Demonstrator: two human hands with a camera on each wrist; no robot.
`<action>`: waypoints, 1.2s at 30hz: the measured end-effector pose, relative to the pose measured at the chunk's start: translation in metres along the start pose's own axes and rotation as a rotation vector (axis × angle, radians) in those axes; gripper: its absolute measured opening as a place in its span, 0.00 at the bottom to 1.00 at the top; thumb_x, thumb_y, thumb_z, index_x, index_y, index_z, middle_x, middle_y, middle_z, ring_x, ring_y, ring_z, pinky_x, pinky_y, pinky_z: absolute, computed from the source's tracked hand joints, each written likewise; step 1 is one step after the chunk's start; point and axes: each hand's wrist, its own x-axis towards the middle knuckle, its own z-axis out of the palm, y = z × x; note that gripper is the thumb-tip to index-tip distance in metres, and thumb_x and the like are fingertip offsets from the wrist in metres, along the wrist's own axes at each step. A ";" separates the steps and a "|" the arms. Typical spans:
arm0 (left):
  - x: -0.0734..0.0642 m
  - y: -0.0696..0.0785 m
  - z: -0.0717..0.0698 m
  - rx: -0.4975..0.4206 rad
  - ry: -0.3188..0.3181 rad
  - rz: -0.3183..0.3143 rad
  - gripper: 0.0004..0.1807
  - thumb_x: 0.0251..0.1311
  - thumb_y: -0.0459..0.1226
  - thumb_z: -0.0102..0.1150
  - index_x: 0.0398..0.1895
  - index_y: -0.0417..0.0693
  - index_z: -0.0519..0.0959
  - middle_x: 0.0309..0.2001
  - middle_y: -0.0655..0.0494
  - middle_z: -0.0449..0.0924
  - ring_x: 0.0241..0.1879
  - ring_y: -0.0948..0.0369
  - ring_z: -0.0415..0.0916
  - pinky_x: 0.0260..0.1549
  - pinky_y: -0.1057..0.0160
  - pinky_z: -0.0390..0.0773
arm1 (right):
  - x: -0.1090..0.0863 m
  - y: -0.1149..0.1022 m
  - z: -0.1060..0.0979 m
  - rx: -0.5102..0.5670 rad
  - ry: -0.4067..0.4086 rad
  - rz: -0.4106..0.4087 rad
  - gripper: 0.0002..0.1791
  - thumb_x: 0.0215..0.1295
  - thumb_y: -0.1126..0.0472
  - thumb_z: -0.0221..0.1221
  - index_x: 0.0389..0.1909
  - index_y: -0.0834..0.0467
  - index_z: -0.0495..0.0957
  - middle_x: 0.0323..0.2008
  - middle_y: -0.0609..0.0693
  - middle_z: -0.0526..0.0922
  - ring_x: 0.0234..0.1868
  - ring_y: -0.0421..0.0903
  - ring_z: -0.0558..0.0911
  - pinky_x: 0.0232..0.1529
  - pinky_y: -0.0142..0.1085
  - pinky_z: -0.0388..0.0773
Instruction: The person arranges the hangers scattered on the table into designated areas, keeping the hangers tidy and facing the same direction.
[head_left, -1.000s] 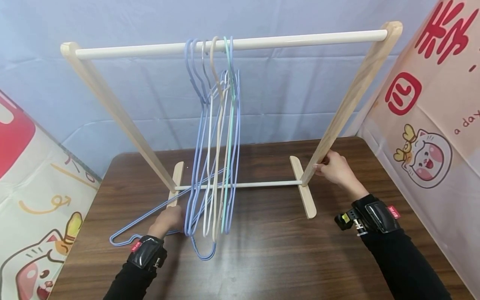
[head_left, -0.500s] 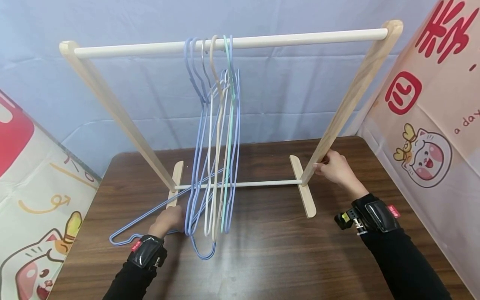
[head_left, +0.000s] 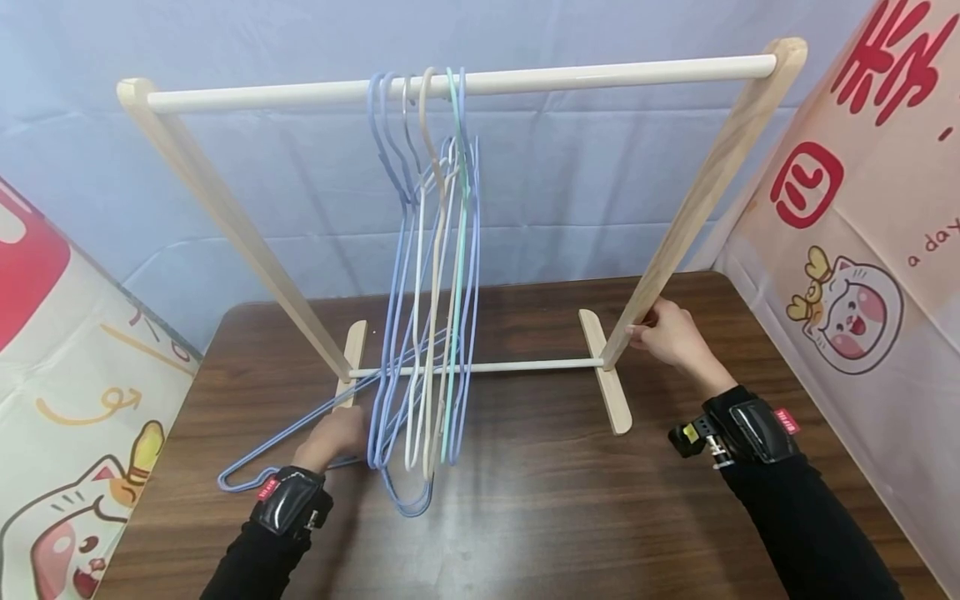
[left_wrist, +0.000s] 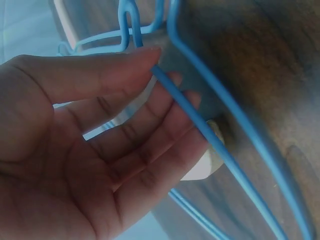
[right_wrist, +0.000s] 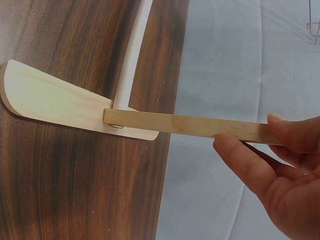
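My left hand [head_left: 335,435] pinches the wire of a blue hanger [left_wrist: 225,156] between thumb and fingertips, beside the left foot of a wooden clothes rack. Blue hangers [head_left: 277,440] lie low on the table there, one hook pointing toward me. From the rack's white top rail [head_left: 600,77] hang several hangers in blue, white, beige and mint green, bunched left of its middle; the beige hanger [head_left: 435,275] is among them. My right hand [head_left: 671,337] holds the rack's right upright [right_wrist: 195,125] near its lower end, thumb on one side and fingers on the other.
The rack stands on two flat wooden feet, the right foot [head_left: 615,402] and the left foot [head_left: 356,343], joined by a white lower bar [head_left: 540,367]. Under it is a dark brown wooden table [head_left: 540,517]. A pale blue cloth [head_left: 585,192] hangs behind, printed cloths at both sides.
My left wrist has shifted very slightly to the left, and the view has tipped a little. Both hands keep their holds; the hangers and rack look otherwise the same.
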 end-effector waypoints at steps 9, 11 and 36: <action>-0.001 -0.001 -0.013 -0.033 0.026 0.093 0.16 0.34 0.28 0.58 0.07 0.51 0.62 0.11 0.60 0.61 0.13 0.62 0.59 0.13 0.66 0.60 | 0.002 0.000 0.000 -0.002 -0.004 0.000 0.19 0.63 0.70 0.52 0.51 0.76 0.63 0.40 0.73 0.73 0.41 0.64 0.78 0.38 0.40 0.78; -0.002 -0.001 -0.016 -0.039 0.019 0.105 0.16 0.35 0.28 0.58 0.06 0.51 0.62 0.10 0.61 0.61 0.12 0.63 0.58 0.13 0.67 0.59 | 0.002 0.000 0.000 -0.002 -0.005 0.001 0.19 0.63 0.70 0.52 0.51 0.76 0.63 0.40 0.73 0.73 0.42 0.64 0.78 0.38 0.40 0.78; -0.014 0.007 -0.060 -0.100 0.079 0.033 0.08 0.42 0.28 0.52 0.28 0.42 0.79 0.25 0.50 0.73 0.21 0.56 0.67 0.18 0.62 0.66 | 0.002 0.002 0.001 -0.016 0.004 0.002 0.18 0.63 0.70 0.53 0.50 0.76 0.64 0.40 0.74 0.73 0.41 0.63 0.79 0.37 0.41 0.78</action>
